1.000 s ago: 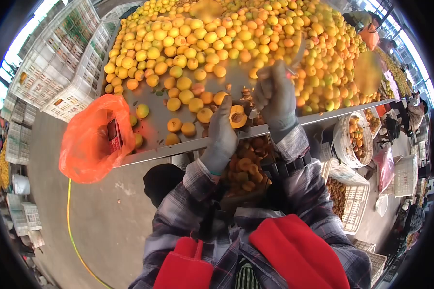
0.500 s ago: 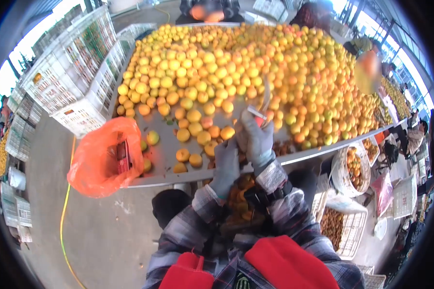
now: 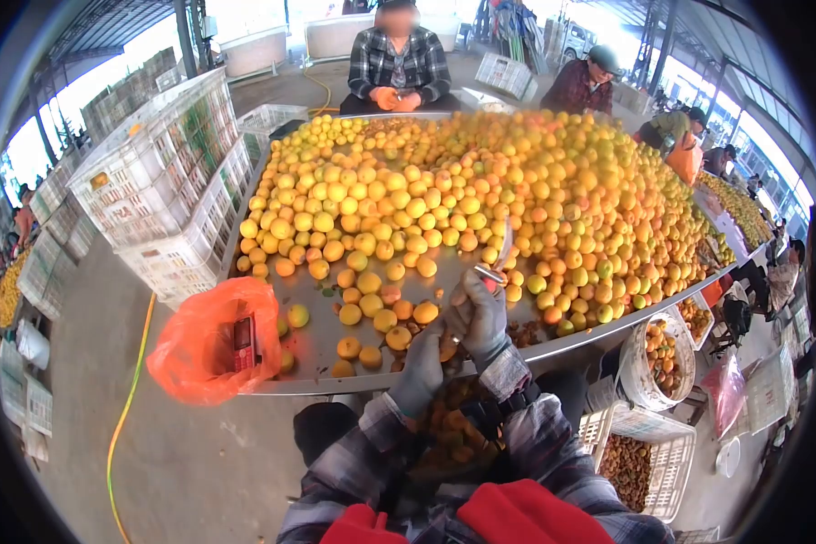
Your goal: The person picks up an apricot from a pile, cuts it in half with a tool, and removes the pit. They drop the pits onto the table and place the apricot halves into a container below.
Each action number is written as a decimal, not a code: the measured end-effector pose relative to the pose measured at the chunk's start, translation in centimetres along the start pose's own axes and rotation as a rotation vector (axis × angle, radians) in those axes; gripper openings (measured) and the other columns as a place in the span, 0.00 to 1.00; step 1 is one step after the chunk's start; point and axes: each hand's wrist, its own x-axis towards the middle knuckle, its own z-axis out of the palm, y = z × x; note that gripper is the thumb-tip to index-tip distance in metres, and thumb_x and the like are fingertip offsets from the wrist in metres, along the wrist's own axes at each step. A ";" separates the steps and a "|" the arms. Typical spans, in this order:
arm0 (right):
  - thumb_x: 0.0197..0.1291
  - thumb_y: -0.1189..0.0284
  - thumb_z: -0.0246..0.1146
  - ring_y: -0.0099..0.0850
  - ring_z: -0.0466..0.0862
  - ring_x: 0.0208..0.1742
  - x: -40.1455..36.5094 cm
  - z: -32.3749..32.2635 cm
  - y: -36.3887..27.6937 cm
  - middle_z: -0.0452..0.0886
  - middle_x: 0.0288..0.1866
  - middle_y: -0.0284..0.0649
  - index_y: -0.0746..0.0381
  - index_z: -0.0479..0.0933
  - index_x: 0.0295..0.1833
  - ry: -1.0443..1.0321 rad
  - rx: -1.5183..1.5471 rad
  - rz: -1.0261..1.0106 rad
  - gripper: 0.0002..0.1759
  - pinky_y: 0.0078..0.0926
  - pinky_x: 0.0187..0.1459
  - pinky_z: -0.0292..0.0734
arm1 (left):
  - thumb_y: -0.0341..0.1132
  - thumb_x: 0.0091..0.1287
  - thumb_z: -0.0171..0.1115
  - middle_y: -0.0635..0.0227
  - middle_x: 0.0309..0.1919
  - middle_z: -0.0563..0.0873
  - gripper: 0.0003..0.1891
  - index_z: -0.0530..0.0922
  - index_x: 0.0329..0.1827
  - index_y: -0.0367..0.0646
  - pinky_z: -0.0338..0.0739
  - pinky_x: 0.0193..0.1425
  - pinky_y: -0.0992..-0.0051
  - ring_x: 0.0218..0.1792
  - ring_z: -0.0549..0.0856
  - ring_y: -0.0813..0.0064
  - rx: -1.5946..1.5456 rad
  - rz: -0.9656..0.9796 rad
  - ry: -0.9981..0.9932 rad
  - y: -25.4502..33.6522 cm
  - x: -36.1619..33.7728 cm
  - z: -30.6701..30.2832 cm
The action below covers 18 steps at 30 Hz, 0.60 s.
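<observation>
My right hand [image 3: 477, 317], in a grey glove, is closed around a knife [image 3: 505, 243] with a thin curved blade pointing up and away. Close beside it, my gloved left hand [image 3: 419, 370] is curled. A bit of orange fruit, apparently an apricot [image 3: 448, 346], shows at its fingertips, mostly hidden by the gloves. Both hands are over the near edge of a metal table [image 3: 322, 340]. Beyond them spreads a large heap of yellow-orange apricots [image 3: 408, 208], with several loose ones close to my left hand. More fruit lies below, between my knees, partly shaded.
An orange plastic bag [image 3: 186, 354] holding a dark red box sits at the table's left corner. White crates [image 3: 145, 195] are stacked at left. To the right are a fruit bucket [image 3: 635, 372] and a crate of brown pits [image 3: 675, 467]. Several people sit around the tables.
The view has tilted up, so everything sits lower and the people across the table show more fully. My hands remain together, the knife still in my right hand.
</observation>
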 end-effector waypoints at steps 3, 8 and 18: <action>0.69 0.62 0.53 0.19 0.53 0.05 0.7 -0.2 -1.0 0.54 0.08 0.27 0.61 0.68 0.24 0.188 -0.075 -0.032 0.21 0.20 0.08 0.46 | 0.38 0.68 0.56 0.66 0.44 0.80 0.16 0.72 0.53 0.38 0.76 0.48 0.70 0.45 0.79 0.75 -0.934 -0.178 -0.187 -1.7 1.5 1.4; 0.67 0.62 0.55 0.18 0.51 0.06 1.0 -1.0 -1.7 0.53 0.09 0.26 0.59 0.67 0.24 0.259 -0.039 -0.049 0.19 0.19 0.08 0.44 | 0.36 0.69 0.55 0.71 0.39 0.80 0.12 0.73 0.50 0.40 0.76 0.43 0.77 0.39 0.79 0.80 -0.975 -0.109 -0.168 -1.2 1.9 2.3; 0.65 0.64 0.57 0.17 0.55 0.07 3.1 -3.7 -0.7 0.59 0.11 0.26 0.57 0.66 0.27 0.401 -0.185 -0.183 0.15 0.18 0.09 0.48 | 0.51 0.70 0.53 0.70 0.30 0.78 0.23 0.78 0.39 0.35 0.72 0.33 0.75 0.29 0.72 0.82 -0.444 -0.163 0.293 -4.5 3.8 3.9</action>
